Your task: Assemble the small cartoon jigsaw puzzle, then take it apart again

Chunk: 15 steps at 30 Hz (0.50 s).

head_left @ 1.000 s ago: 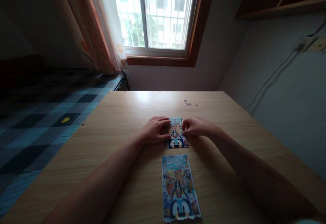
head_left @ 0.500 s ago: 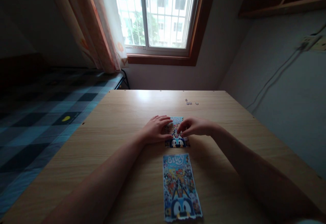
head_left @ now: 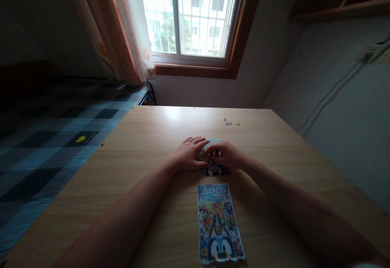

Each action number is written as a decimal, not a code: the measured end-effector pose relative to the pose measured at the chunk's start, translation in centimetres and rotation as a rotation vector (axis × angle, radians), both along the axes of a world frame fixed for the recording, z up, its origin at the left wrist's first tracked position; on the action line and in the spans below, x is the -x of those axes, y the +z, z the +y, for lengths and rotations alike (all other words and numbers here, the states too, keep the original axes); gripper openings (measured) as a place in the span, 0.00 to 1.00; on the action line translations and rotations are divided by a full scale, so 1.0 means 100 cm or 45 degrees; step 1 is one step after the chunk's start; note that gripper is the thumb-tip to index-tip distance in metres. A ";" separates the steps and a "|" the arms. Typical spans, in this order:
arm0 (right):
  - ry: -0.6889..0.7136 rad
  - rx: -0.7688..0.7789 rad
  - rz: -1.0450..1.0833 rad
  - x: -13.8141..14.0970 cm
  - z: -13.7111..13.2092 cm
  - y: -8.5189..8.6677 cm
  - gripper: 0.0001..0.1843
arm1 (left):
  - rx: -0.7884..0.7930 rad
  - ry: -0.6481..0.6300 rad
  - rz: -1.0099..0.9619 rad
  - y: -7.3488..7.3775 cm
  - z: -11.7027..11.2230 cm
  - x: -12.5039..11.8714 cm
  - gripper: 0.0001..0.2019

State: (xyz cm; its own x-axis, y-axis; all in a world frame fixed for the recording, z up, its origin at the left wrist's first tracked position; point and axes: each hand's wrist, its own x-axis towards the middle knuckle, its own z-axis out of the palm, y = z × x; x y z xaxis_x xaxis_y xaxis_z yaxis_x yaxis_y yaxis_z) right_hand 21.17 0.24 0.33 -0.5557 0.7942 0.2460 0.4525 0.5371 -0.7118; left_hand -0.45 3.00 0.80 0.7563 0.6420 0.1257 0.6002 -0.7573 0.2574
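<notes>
Left hand (head_left: 189,154) palm down, fingers spread; right hand (head_left: 227,154) arched, fingers curled, grip impossible to tell. Puzzle (head_left: 215,171) beneath both hands' fingertips.

Two hands (head_left: 189,154) (head_left: 227,153), one jigsaw (head_left: 216,171), one printed sheet (head_left: 219,223), one table (head_left: 143,150), one window (head_left: 202,20)

Puzzle (head_left: 215,171) on the table (head_left: 164,131), bed (head_left: 61,127) off to the left

So left hand (head_left: 190,154) is at the puzzle's left edge, right hand (head_left: 226,154) over its right part, picture sheet (head_left: 219,223) right in front, loose pieces (head_left: 228,123) well behind, and the window (head_left: 201,24) beyond the table's far edge.
</notes>
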 end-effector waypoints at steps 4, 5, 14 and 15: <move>-0.063 -0.098 -0.032 0.001 -0.001 0.001 0.09 | 0.000 0.002 0.005 0.000 0.000 0.000 0.43; -0.063 -0.122 -0.047 0.001 -0.002 0.002 0.09 | 0.001 0.002 0.009 0.000 0.000 0.000 0.43; -0.120 -0.111 -0.120 0.001 -0.001 0.002 0.10 | 0.009 -0.004 0.004 0.001 0.000 0.000 0.43; -0.117 -0.107 -0.118 0.001 -0.001 0.002 0.10 | 0.009 -0.004 0.000 0.001 0.001 0.000 0.43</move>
